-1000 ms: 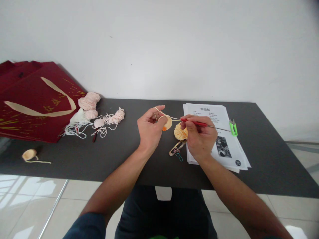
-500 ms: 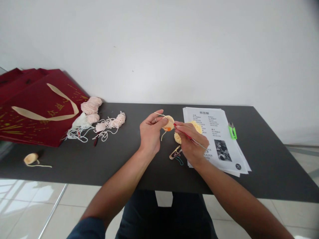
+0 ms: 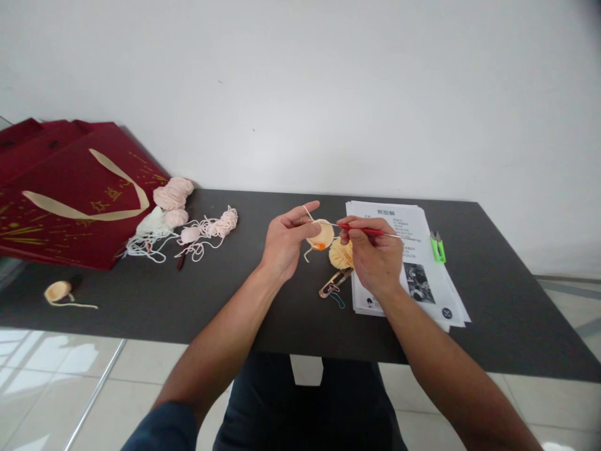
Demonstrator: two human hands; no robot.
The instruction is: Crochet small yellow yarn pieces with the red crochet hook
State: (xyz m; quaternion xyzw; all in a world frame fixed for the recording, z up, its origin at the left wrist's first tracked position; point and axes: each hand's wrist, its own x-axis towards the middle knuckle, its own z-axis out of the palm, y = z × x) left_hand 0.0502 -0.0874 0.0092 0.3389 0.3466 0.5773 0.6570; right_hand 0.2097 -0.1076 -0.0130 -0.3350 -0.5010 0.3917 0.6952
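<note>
My left hand (image 3: 287,241) pinches a small round pale-yellow crochet piece (image 3: 321,232) with an orange patch at its lower edge. A strand of yarn runs over the raised index finger, and a short tail hangs below the piece. Between the fingers of my right hand (image 3: 378,254) lies a crochet hook (image 3: 370,231) with a red grip and metal ends, its tip pointing left at the piece. Just under the hook sits a yellow yarn ball (image 3: 340,254), partly hidden by the right hand.
Printed sheets (image 3: 425,307) lie beneath my right hand, with green thread snips (image 3: 437,247) at their edge. Nearer me are a gold clip (image 3: 328,287) and stitch markers (image 3: 337,300). To the left are pink yarn (image 3: 171,195), a red bag (image 3: 70,188) and a cup-shaped crochet piece (image 3: 57,291).
My right hand has moved right and slightly up, drawing the hook away from the crochet piece. The hook now lies closer to level, and my left index finger is lifted more.
</note>
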